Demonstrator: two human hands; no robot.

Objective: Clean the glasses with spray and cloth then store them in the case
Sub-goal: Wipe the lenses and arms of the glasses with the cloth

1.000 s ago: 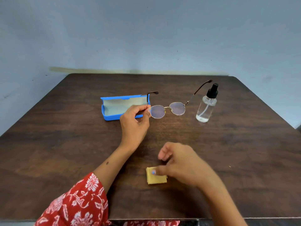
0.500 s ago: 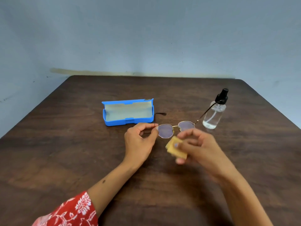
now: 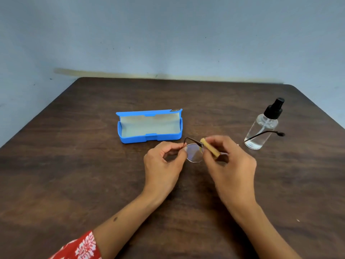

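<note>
Thin-framed round glasses (image 3: 194, 154) hang above the middle of the brown table (image 3: 74, 174). My left hand (image 3: 164, 161) pinches the frame at its left hinge. My right hand (image 3: 229, 163) pinches a folded yellow cloth (image 3: 210, 149) against the right part of the frame, hiding the right lens. One temple arm sticks out to the right in front of the clear spray bottle (image 3: 263, 128) with a black nozzle. The blue case (image 3: 149, 126) lies open behind my hands, its pale lining showing.
The table's back edge meets a pale blue wall (image 3: 168, 34). The spray bottle stands upright at the right, the case at the centre left. A red patterned sleeve (image 3: 80, 247) shows at the bottom left.
My right hand lifted the yellow cloth off the table and brought it up to the glasses. My left hand drew the glasses nearer to me, away from the case.
</note>
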